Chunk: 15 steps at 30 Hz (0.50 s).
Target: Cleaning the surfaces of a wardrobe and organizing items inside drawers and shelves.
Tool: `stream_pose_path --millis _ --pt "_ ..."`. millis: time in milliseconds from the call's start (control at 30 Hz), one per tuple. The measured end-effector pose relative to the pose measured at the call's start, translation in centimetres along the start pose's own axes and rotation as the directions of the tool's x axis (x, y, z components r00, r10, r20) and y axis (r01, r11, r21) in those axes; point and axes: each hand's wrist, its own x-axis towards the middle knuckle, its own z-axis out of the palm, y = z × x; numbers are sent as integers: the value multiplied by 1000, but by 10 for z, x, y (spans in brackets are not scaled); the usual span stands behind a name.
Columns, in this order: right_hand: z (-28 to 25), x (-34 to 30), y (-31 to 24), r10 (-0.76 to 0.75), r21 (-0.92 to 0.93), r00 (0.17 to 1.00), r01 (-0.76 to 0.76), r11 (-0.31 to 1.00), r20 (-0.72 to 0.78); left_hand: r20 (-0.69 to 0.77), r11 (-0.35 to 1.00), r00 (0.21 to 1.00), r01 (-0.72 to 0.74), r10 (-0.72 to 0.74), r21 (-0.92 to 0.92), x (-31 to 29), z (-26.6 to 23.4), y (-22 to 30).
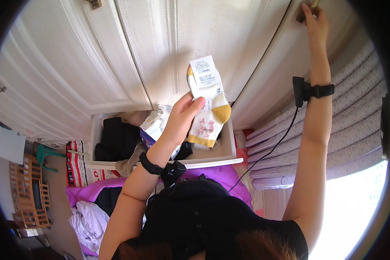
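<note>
A pair of white socks (207,118) with mustard-yellow heel and cuff and a pink print is pinched in my left hand (182,118). A white paper label (204,71) covers their upper end. They hang above the open drawer (190,163), in front of the white cabinet doors. My right arm reaches far up to the right. There my right hand (318,28) has its fingers closed round a brass-coloured door handle (315,4), partly hidden by the fingers.
Black clothing (117,138) and a white-and-purple package (154,126) lie in the drawer. A grey curtain (355,130) hangs beside a bright window at right. Purple bedding (229,177) is near my body. A green stool (45,154) and wooden chair (28,190) stand left.
</note>
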Motion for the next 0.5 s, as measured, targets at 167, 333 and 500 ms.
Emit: stream_pose_path --millis 167,333,500 --pt "-16 -34 -38 85 256 996 -78 963 -17 87 989 990 120 -112 -90 15 15 -1" --pt "-74 -74 -38 37 104 998 -30 994 -59 178 991 978 88 -104 97 39 35 -21" --pt "-191 -97 -33 107 -61 982 -118 991 -158 307 982 936 141 -173 124 54 64 -27"
